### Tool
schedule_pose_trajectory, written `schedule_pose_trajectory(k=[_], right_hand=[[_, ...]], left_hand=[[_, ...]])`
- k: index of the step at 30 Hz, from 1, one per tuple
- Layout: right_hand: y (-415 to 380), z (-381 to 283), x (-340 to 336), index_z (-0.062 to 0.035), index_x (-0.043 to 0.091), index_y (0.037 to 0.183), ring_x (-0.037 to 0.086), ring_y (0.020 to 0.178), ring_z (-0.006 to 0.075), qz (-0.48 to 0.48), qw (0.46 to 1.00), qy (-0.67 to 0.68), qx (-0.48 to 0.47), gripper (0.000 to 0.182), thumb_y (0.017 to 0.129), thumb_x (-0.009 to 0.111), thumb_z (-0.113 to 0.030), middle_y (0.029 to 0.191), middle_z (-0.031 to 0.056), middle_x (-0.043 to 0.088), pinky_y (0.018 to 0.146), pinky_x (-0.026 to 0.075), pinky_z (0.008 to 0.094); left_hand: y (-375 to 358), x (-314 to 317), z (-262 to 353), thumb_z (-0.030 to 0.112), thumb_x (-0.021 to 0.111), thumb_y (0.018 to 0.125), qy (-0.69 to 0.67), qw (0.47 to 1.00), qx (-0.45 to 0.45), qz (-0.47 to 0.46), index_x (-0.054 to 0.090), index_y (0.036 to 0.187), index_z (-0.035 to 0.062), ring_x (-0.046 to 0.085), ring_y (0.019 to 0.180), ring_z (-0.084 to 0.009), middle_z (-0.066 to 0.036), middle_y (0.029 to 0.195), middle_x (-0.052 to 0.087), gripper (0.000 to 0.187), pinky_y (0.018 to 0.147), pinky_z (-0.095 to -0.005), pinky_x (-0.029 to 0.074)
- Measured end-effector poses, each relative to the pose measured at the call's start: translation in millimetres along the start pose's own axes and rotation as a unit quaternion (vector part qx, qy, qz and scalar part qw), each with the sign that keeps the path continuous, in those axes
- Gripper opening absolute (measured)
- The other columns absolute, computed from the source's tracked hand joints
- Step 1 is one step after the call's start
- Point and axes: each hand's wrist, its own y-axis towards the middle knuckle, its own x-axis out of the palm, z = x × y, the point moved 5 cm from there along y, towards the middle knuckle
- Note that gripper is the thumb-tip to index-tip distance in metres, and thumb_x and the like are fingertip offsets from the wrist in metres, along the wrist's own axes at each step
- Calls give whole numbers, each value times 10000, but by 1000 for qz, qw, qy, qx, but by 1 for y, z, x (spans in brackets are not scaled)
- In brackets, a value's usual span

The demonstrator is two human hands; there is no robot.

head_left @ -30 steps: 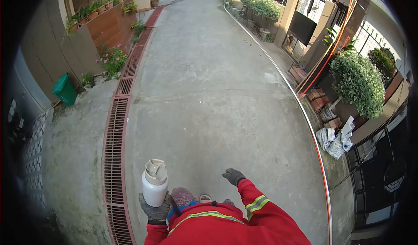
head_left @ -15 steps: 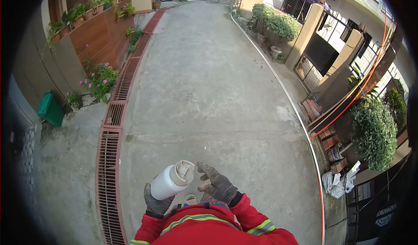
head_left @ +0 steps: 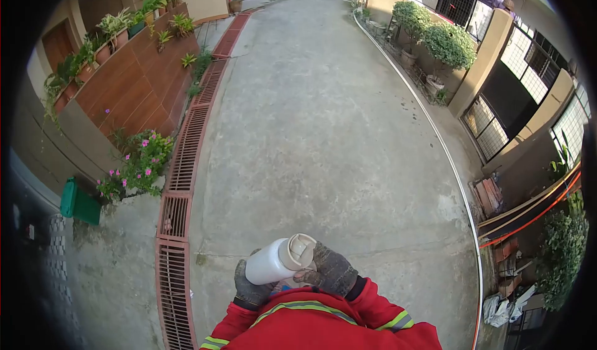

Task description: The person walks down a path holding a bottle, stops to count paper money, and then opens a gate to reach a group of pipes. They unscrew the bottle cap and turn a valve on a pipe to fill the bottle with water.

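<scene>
A white bottle (head_left: 266, 264) with a beige lid (head_left: 300, 250) is held tilted in front of my body, its lid pointing to the upper right. My left hand (head_left: 250, 289), in a dark grey work glove, is closed around the lower part of the bottle. At the other end, my gloved right hand (head_left: 336, 273) has its fingers curled against the side of the lid. Part of the right thumb is hidden beneath the lid. Both arms are in red sleeves with reflective bands.
Below lies a concrete driveway (head_left: 311, 144). A red drain grate (head_left: 174, 269) runs along the left, past a green bin (head_left: 79, 204) and pink flowers (head_left: 146, 157). White pipe (head_left: 457, 188), potted shrubs (head_left: 449, 46) and a gate (head_left: 507, 95) line the right.
My right hand, open and apart from the bottle before, has closed on its lid. The bottle has tipped further to the right. The surroundings have shifted as the view moved forward.
</scene>
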Motion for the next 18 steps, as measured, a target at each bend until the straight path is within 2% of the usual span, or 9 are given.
schedule_pose_trajectory(k=[1,4,7,10,13,14,16,17,18], right_hand=[[36,-10,-24,-33,364,1458,589,1166,254,30,996,-60,-56,890,770,824,-360,1293,146,580,972,469,363],[147,-4,-89,-37,390,1448,585,1166,283,22,998,-51,-14,901,745,833,-385,1321,162,561,972,467,361],[268,6,-148,-32,387,1450,591,1149,306,-17,986,-144,-79,923,733,834,-403,1329,178,549,961,477,365],[382,31,-195,-27,377,1455,607,1111,298,-10,947,-278,-161,950,723,837,-421,1296,188,554,925,501,369],[492,41,-264,-20,384,1448,621,1074,292,53,973,-218,-47,966,701,857,-407,1287,195,550,912,512,373],[523,38,-290,-15,398,1433,615,1087,312,73,972,-217,-45,948,701,858,-403,1274,203,557,919,508,383],[571,44,-337,-4,427,1404,602,1113,353,128,971,-198,-50,911,702,860,-393,1249,219,571,933,499,403],[598,46,-361,-10,392,1432,634,1048,310,145,963,-214,-74,972,673,891,-355,1220,189,563,881,533,385],[626,54,-383,-10,390,1431,632,1051,311,163,962,-209,-62,971,673,892,-352,1214,186,562,878,534,385]], left_hand=[[35,13,12,615,424,884,-9,1000,11,-8,432,1421,109,452,1320,-385,-160,1444,467,738,1055,-588,390],[140,50,57,649,397,882,-26,999,22,-39,404,1444,91,422,1352,-389,-176,1472,437,792,1093,-582,360],[256,61,103,594,427,902,-35,998,42,-40,425,1426,94,443,1337,-385,-184,1454,456,725,1081,-573,375],[379,83,148,533,476,910,-35,998,28,-46,451,1409,110,478,1304,-378,-171,1418,497,655,1062,-570,395],[513,162,201,470,507,919,-58,997,-17,-43,486,1359,87,551,1193,-356,-159,1327,562,584,1007,-534,446],[549,192,219,449,513,922,-64,997,-38,-32,500,1336,72,582,1143,-346,-156,1289,587,560,983,-517,468],[619,221,244,393,545,928,-25,996,-69,-58,473,1372,75,578,1154,-315,-137,1296,581,551,990,-499,460],[656,247,260,389,550,929,13,994,-85,-70,464,1385,80,578,1155,-307,-130,1300,579,557,990,-492,460],[696,270,273,385,555,930,51,990,-99,-85,455,1397,86,577,1157,-298,-124,1303,577,564,990,-484,460]])
